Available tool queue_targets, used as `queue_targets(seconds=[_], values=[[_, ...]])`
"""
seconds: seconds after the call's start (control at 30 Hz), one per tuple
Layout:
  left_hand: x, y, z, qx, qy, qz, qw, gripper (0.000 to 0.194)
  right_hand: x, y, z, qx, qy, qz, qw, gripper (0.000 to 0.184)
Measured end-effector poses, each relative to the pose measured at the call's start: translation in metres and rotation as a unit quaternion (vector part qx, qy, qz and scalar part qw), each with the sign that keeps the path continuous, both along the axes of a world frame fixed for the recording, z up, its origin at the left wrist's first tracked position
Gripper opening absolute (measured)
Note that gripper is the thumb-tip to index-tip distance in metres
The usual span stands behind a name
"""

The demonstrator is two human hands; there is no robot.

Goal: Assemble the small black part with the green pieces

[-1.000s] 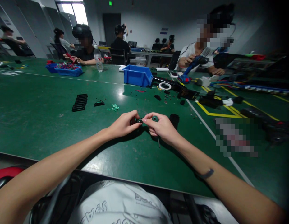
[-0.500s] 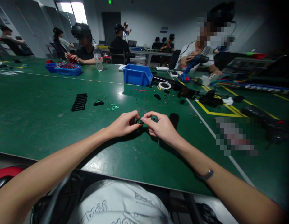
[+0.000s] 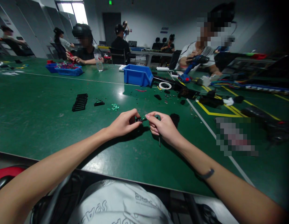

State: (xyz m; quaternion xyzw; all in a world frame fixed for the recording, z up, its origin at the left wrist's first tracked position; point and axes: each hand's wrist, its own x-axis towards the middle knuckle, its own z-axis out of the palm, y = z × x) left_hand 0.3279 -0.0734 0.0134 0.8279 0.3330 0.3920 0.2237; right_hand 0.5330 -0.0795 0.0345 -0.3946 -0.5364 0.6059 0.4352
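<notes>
My left hand (image 3: pixel 124 123) pinches a small black plastic part (image 3: pixel 140 119) between thumb and fingers. A green piece, like a tiny circuit board (image 3: pixel 144 118), shows at the part's right end. Close against that end are the thumb and fingertip of my right hand (image 3: pixel 163 125); whether they grip the piece is too small to tell. Tucked in my right palm is a screwdriver (image 3: pixel 159 142), its thin shaft pointing down below the fingers. Beyond my left hand lie a pile of small green boards (image 3: pixel 115 107), a black part with green bits (image 3: pixel 99 103) and a row of black parts (image 3: pixel 80 102).
A blue bin (image 3: pixel 138 75) stands ahead, beside a white tape ring (image 3: pixel 165 86) and scattered small screws. A black object (image 3: pixel 174 119) lies just past my right hand. Co-workers sit across the table, one near a blue power drill (image 3: pixel 191 68). A water bottle (image 3: pixel 98 59) stands far left.
My right hand has drawn slightly right, its fingertips a little away from my left hand. More of the black part and its green piece now shows between them.
</notes>
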Motion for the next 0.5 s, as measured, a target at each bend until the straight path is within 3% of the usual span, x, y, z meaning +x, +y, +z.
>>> queue_targets(seconds=[0.5], values=[[-0.001,-0.0001,0.0002,0.017,0.007,0.026,0.999,0.013,-0.0024,-0.0035,-0.0006,0.024,-0.055,-0.007,0.998,0.033]])
